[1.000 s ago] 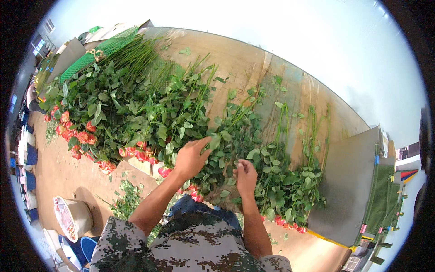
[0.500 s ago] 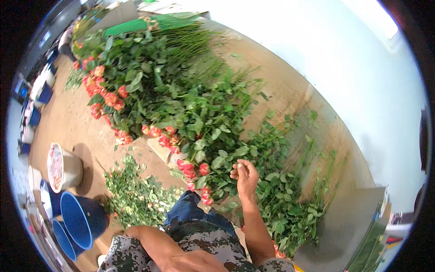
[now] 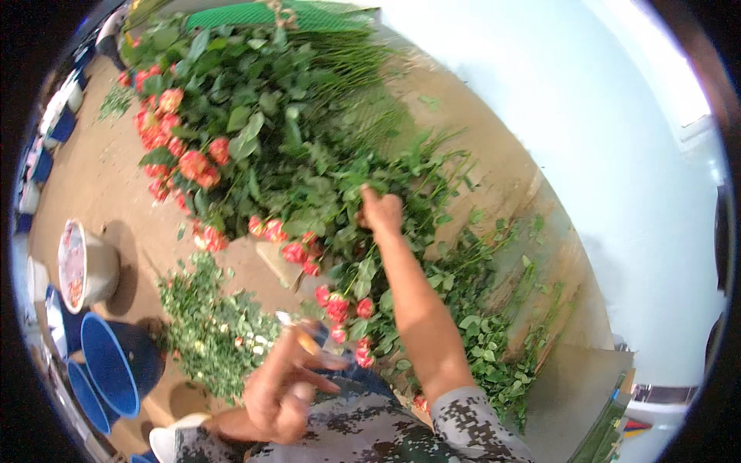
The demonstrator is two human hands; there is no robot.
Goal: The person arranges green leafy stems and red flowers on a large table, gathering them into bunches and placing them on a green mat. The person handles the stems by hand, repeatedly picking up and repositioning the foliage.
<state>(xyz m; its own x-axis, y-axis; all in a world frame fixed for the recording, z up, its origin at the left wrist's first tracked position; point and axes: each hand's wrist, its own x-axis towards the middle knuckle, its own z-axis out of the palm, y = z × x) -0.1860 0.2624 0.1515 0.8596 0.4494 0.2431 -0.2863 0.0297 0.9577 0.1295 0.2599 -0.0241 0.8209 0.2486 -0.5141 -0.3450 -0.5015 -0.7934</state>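
My left hand point(image 3: 282, 390) is raised in front of my body, over the lower part of the view. Between its fingers is a slim orange-and-white stick point(image 3: 307, 341), blurred, its kind unclear. My right hand point(image 3: 380, 210) reaches into the leafy stems of the cut roses point(image 3: 289, 177) on the table. Its fingers are curled in, and the leaves hide whatever they grip. Red and pink rose heads point(image 3: 337, 309) hang past the table's left edge, close to my body. Larger orange-red blooms point(image 3: 197, 167) lie farther off at the left.
A green mesh roll point(image 3: 231, 17) lies at the table's far end. Loose leaves point(image 3: 216, 324) litter the floor at left, near a white bucket point(image 3: 100, 270) and blue buckets point(image 3: 143, 363). A metal sheet point(image 3: 575, 393) stands at the near right; a pale wall point(image 3: 556, 85) runs behind.
My right hand has moved farther away and slightly left, into the rose stems. My left hand has come up from the lower edge, and the orange-and-white stick now shows. The view has shifted slightly.
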